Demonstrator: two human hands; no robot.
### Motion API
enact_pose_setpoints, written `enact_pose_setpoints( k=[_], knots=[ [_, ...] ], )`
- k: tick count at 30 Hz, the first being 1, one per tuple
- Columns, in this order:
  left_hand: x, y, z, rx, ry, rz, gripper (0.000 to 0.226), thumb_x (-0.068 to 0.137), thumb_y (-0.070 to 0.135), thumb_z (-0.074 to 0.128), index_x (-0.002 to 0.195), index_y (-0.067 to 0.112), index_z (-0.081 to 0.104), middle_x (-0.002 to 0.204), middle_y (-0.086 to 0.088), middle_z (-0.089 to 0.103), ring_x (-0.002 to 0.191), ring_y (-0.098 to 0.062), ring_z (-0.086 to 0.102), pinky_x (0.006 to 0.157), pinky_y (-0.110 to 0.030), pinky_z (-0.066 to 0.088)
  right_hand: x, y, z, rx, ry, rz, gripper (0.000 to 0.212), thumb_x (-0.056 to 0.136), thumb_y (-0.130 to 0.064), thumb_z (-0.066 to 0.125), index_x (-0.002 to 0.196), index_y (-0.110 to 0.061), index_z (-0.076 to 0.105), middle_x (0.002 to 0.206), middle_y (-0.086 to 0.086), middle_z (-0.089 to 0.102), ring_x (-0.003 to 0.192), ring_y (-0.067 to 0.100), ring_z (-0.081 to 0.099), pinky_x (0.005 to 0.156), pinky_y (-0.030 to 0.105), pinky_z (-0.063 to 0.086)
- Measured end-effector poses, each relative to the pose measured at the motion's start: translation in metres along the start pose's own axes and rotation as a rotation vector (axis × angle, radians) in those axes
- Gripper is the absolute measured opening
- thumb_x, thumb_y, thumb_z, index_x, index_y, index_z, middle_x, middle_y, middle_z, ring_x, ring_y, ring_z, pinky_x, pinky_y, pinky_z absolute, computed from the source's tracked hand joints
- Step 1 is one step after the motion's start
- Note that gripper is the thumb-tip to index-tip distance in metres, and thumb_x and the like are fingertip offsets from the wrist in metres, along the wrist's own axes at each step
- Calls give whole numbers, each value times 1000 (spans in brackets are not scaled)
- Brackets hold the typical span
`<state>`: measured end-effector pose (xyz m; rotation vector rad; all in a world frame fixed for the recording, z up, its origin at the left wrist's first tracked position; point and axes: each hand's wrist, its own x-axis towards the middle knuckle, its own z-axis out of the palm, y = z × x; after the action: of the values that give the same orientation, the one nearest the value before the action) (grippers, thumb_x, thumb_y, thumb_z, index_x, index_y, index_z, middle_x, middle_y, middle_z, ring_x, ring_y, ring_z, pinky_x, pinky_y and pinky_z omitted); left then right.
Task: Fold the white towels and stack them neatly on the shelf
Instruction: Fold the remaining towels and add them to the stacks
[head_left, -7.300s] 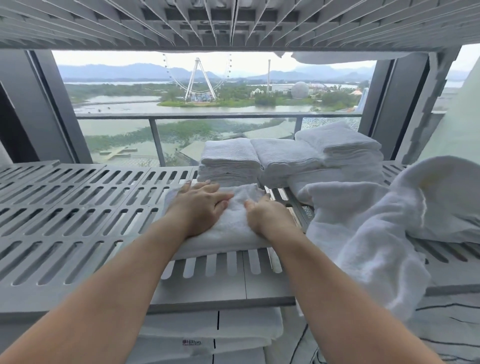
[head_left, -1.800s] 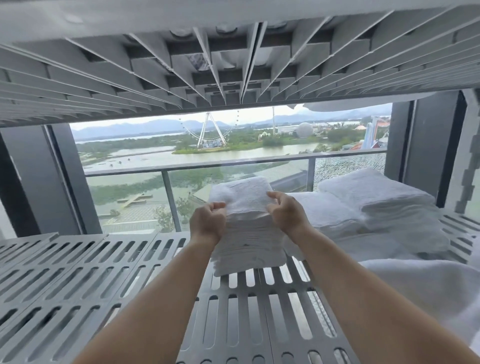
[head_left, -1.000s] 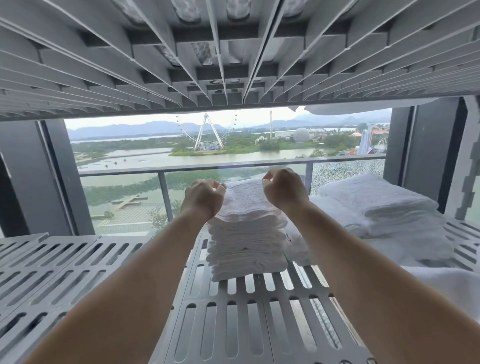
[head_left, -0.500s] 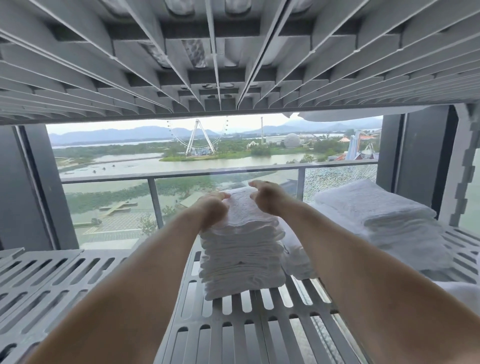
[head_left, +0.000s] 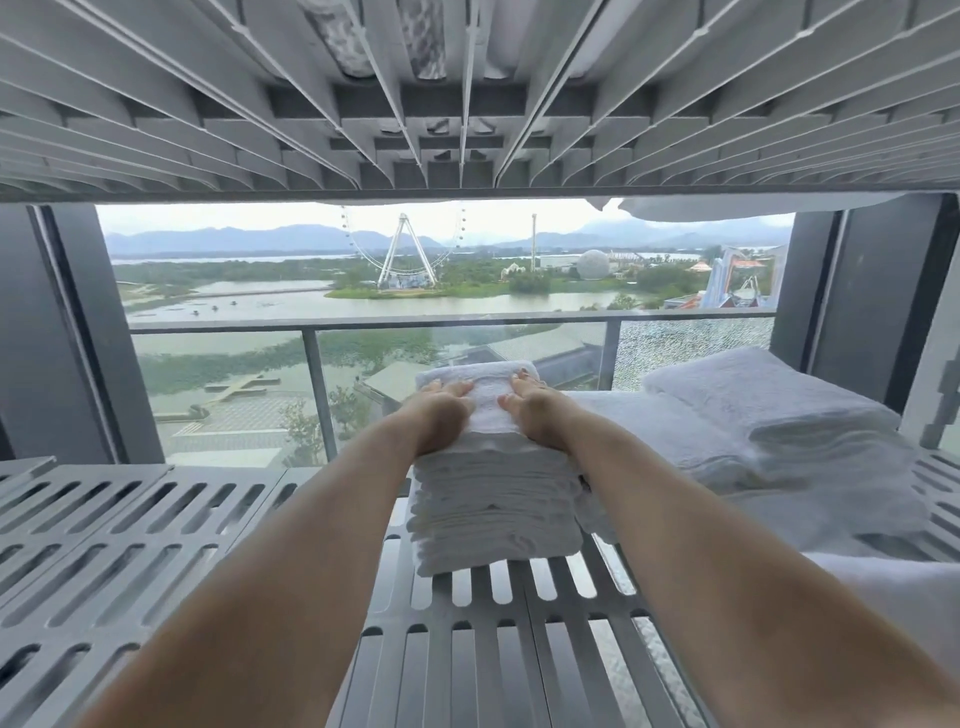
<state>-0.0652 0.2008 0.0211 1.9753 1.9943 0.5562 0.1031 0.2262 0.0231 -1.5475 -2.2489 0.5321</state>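
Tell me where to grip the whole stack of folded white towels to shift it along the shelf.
Grip the stack of folded white towels low on its two short sides, one hand from the left and one from the right. It is tall, soft and layered, so upper towels may slide; the slatted shelf probably lets fingertips catch the bottom edge.

Both flat palms, left hand (head_left: 441, 413) and right hand (head_left: 535, 410), press atop the tall stack of folded white towels (head_left: 493, 509) on the grey slatted shelf (head_left: 156, 530).

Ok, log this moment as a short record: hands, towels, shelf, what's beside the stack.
left hand: flat on top of the towel stack, fingers spread
right hand: flat on top of the same stack
towel stack: folded white towels, piled on the shelf
shelf: grey slatted
bigger towels: folded, right of the stack
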Motion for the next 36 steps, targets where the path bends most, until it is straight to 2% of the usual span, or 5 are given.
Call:
enact_pose_setpoints(
  k=[9,14,18,24,36],
  knots=[
    [-16,-7,12,-659,159,27,52,93,-14,33,138,2,55,152,-20,43,142,-31,38,122,-37,22,-6,-1,1,73,-1,4,63,108,-35,34,159,-6,9,167,1,-8,153,12,-8,124,32,-4],
    [-50,-20,22,-812,343,34,38,99,-2,42,128,9,62,124,-10,63,78,-4,58,67,-8,44,-12,7,7,119,212,-26,50,102,-37,48,146,-13,48,158,3,37,146,22,33,115,28,24],
    [-78,-24,32,-769,395,79,39,104,22,41,140,19,55,142,-3,55,124,-12,50,111,-31,36,-24,9,13,209,502,13,28,94,-32,56,114,-21,74,113,5,74,109,27,65,83,23,39],
    [-100,-21,52,-790,433,-43,59,106,48,33,156,17,27,158,-11,34,143,-29,34,119,-45,25,-52,-2,23,266,534,26,35,93,-23,50,121,-19,70,122,10,70,117,29,59,95,28,42],
    [-101,5,74,-838,598,-381,71,103,59,18,145,7,39,145,-23,46,134,-39,40,114,-52,27,-79,-3,34,304,506,71,41,101,-25,42,139,-18,57,140,12,58,130,29,50,106,31,35]
  ],
)
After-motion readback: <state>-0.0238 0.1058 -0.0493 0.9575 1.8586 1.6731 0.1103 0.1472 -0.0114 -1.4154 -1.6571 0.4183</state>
